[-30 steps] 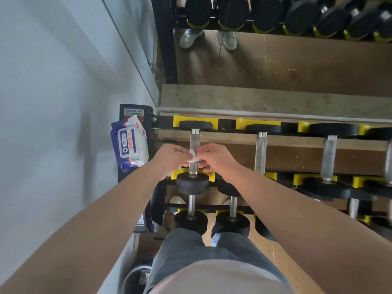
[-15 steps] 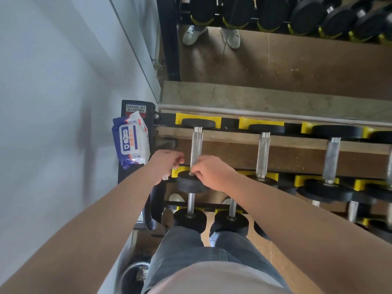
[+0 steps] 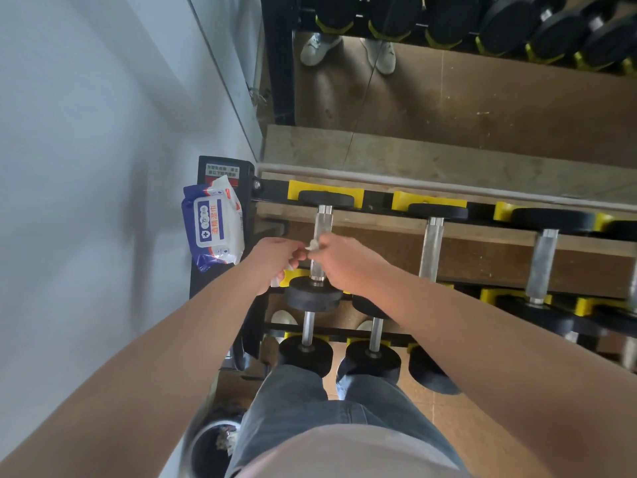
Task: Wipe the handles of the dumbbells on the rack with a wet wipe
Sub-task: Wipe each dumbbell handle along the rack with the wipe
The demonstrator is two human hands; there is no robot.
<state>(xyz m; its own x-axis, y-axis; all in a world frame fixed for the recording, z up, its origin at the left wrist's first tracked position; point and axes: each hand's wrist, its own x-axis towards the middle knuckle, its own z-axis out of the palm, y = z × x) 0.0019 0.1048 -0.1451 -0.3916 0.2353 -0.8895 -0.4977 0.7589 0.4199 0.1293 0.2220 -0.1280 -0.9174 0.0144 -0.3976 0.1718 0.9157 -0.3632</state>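
Now | your left hand (image 3: 275, 260) and right hand (image 3: 344, 265) pinch the wet wipe (image 3: 313, 244) at the handle (image 3: 324, 225) | its axis runs away from you

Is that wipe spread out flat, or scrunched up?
Scrunched. The wet wipe shows only as a small crumpled wad between the left hand and right hand, against the dumbbell handle.

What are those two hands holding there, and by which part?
A white wet wipe, drawn against the handle of the leftmost top-row dumbbell. The left hand and the right hand each pinch one end of it.
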